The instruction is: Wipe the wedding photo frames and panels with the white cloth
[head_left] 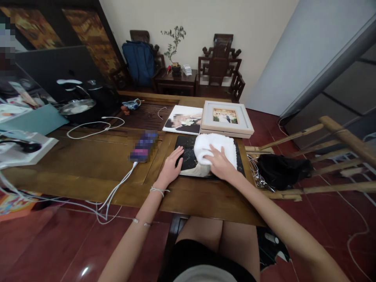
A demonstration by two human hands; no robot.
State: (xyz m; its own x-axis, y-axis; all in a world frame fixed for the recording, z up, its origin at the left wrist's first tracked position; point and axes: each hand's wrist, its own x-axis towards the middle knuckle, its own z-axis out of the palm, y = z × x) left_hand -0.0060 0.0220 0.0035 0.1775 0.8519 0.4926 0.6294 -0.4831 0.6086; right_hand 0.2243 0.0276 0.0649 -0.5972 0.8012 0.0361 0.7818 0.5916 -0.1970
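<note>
A dark picture panel [185, 147] with a pale shape along its lower edge lies flat on the wooden table, right in front of me. My left hand [172, 163] rests at the panel's left edge, fingers stretched out and holding nothing. On the panel's right half, my right hand [219, 161] presses a folded white towel [217, 141] against the surface, fingers spread over the cloth. The towel and this hand hide much of the panel's middle and right.
Behind the panel lie a photo print [185, 119] and a framed picture [246, 124]. To the left are a phone [143, 147] with white cables [117, 184], a glass-lidded pot [78, 107] and a teal box [38, 124]. A bamboo rack [296, 137] stands at the right.
</note>
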